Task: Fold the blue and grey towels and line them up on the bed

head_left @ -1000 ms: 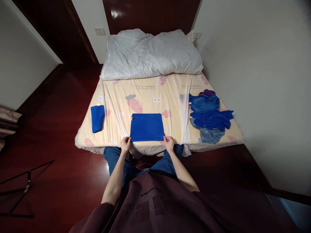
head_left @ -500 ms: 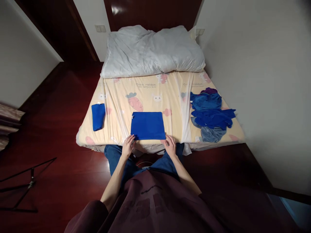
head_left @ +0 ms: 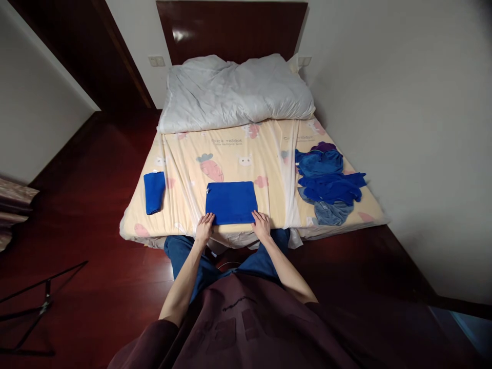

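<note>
Two hands (head_left: 203, 229) (head_left: 262, 226) touch the near corners of the blue cloth (head_left: 231, 201), grip unclear.

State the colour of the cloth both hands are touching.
Blue: the cloth shows best in the head view.

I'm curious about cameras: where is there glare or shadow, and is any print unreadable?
Head view: glare marks the headboard and the floor left of the jeans; head view: floor at lower right looks dark; head view: the small print below "Cute rabbit" is unreadable, though the middle cloth looks crisp.
</note>
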Demonstrator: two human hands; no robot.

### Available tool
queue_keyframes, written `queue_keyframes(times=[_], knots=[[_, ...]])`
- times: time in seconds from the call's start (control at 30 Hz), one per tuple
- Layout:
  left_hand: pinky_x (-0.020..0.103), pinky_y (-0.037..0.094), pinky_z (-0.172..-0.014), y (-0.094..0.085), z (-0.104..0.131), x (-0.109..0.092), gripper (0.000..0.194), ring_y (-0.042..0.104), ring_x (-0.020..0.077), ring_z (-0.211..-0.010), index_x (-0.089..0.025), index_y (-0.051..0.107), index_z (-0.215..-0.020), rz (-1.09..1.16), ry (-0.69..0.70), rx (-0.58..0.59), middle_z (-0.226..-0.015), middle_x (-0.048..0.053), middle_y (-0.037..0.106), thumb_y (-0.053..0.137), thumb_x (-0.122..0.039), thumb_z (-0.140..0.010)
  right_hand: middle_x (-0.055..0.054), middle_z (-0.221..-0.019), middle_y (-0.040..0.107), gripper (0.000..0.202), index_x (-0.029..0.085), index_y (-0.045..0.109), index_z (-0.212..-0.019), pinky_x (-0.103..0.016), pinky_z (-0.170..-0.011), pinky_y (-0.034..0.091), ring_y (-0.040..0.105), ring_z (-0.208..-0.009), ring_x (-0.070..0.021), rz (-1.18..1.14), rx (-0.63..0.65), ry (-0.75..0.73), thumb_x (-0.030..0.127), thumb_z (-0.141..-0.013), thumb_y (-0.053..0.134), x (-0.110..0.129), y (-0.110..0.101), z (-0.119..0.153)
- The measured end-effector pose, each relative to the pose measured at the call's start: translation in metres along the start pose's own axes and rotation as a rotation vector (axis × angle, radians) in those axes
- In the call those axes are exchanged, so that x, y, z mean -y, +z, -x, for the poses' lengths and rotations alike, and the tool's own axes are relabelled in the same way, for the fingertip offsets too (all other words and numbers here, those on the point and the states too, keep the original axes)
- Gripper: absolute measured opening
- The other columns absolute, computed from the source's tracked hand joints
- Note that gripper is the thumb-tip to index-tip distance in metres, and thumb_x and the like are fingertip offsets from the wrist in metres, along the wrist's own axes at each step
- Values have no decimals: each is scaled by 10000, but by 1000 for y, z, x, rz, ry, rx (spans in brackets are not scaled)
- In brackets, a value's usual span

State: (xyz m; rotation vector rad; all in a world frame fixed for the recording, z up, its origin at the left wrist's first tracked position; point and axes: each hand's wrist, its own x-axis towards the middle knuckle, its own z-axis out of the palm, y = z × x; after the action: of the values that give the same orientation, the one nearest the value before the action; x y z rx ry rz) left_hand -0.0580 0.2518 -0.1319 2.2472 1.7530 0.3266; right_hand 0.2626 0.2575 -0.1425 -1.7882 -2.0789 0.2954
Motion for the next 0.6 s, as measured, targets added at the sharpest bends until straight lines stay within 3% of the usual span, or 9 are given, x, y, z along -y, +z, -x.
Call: queue_keyframes(times=[0.2, 0.4, 0.5, 0.6], knots=[[421, 323, -1220, -4, 1, 3, 631, 423, 232, -1448, -175, 543, -1440, -9, 12, 9, -1516, 98, 508, 399, 11, -855, -101, -1417, 615, 568, 183, 642, -1353, -475, -1081, 462, 563, -1297, -295, -56, -34, -2, 71, -798, 595, -2, -4, 1], [352, 428, -1157, -9, 32, 6, 610, 530, 206, -1364, -191, 637, -1339, 106, 12, 56, -1427, 65, 606, 422, 12, -806, -40, -1388, 644, 569, 230, 638, -1359, -426, -1087, 493, 583, -1280, -234, -208, -78, -72, 43, -853, 458, -17, -15, 43], [371, 428, -1162, -9, 44, 11, 614, 564, 203, -1322, -210, 650, -1318, 245, 6, 17, -1378, 52, 644, 450, -10, -773, -40, -1367, 655, 540, 235, 659, -1320, -440, -1124, 464, 567, -1287, -225, -315, -80, -102, 54, -861, 439, -25, -17, 58], [427, 447, -1141, -6, 45, 18, 543, 591, 225, -1257, -214, 678, -1261, 390, -28, -72, -1301, 56, 681, 484, -65, -777, -60, -1314, 674, 530, 225, 685, -1260, -458, -1125, 460, 570, -1267, -228, -410, -106, -85, 46, -829, 434, -31, -13, 57]])
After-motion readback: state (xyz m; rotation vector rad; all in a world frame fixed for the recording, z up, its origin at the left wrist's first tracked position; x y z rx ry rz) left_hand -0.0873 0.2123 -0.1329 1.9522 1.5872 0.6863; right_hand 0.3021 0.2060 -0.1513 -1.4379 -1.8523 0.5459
